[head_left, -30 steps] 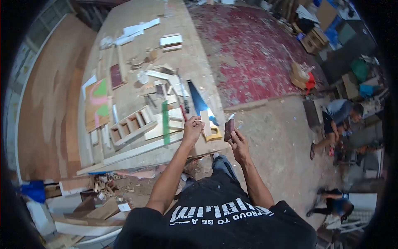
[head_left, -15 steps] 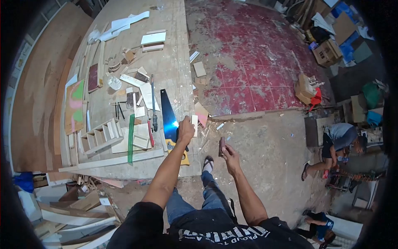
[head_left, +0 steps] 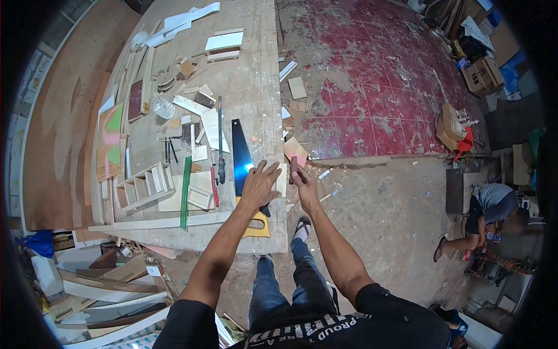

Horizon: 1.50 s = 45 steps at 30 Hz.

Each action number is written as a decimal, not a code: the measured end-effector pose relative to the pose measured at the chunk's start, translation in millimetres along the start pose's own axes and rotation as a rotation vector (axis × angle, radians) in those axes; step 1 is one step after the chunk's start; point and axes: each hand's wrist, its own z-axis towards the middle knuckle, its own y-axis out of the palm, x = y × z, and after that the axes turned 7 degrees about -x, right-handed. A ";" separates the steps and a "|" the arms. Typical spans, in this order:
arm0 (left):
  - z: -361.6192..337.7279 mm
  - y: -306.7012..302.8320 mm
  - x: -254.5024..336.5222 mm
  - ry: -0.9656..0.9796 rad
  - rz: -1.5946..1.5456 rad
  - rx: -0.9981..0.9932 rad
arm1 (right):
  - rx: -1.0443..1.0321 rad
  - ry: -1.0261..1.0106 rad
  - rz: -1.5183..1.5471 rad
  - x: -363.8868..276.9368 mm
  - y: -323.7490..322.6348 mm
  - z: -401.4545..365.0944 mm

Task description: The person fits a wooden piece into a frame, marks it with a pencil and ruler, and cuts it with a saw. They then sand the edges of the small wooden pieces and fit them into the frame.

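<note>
My left hand [head_left: 260, 183] is spread flat with its fingers apart, over the table's right edge. Its fingertips overlap a small pale wooden board [head_left: 281, 181]. Partly under that hand lies a handsaw with a dark blade [head_left: 239, 142] and a yellow handle [head_left: 260, 225]. My right hand [head_left: 305, 187] pinches a small reddish-brown block [head_left: 293, 166], held upright just off the table edge, beside the pale board. Left of the saw are a long chisel-like tool [head_left: 221, 145], a red-handled tool [head_left: 214, 189] and a green straight strip [head_left: 185, 192].
A small compartmented wooden rack [head_left: 145, 186] and wood offcuts lie on the worktable [head_left: 256, 70]. A white-topped piece [head_left: 224, 42] stands farther back. Scrap wood [head_left: 110, 291] piles up at lower left. A person [head_left: 491, 206] bends over at the right. Cardboard boxes [head_left: 483, 75] stand beyond.
My right hand has brought the reddish-brown block left, to the table edge beside the pale board. My left hand's fingers have spread out from a closed pose. The view has shifted slightly.
</note>
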 end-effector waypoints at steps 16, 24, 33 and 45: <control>-3.6 2.5 2.1 -0.057 0.065 -0.054 | 0.020 -0.134 -0.318 32.4 12.7 -34.8; -4.6 3.1 2.1 -0.056 0.078 -0.072 | 0.054 -0.117 -0.344 11.7 24.3 -26.9; -4.7 -1.6 5.3 -0.088 0.083 -0.121 | 0.062 -0.309 -0.468 31.8 16.5 -18.4; -4.5 8.0 4.6 -0.091 0.076 -0.080 | 0.027 -0.079 -0.392 -4.9 22.1 14.7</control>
